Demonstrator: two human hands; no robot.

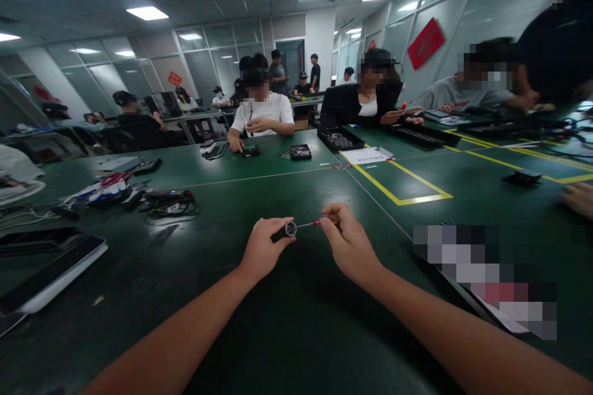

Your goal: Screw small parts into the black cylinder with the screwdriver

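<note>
My left hand (pixel 265 248) is closed around a small black cylinder (pixel 288 230) with a pale ring at its round end, which faces me. My right hand (pixel 347 244) grips a screwdriver (pixel 317 223) by its reddish handle, mostly covered by my fingers. The thin metal shaft points left, and its tip meets or lies very near the cylinder's round end; I cannot tell whether it touches. Both hands are held above the green table (pixel 287 321). What is inside the cylinder's end is too small to make out.
Left lie bundled black cables (pixel 169 202), a pile with red-handled tools (pixel 115 179) and a black-and-white box (pixel 55 278). Right are a partly blurred sheet (pixel 500 315), a small black part (pixel 522 178) and yellow tape (pixel 398 200). People work across the table, near black trays (pixel 340 139).
</note>
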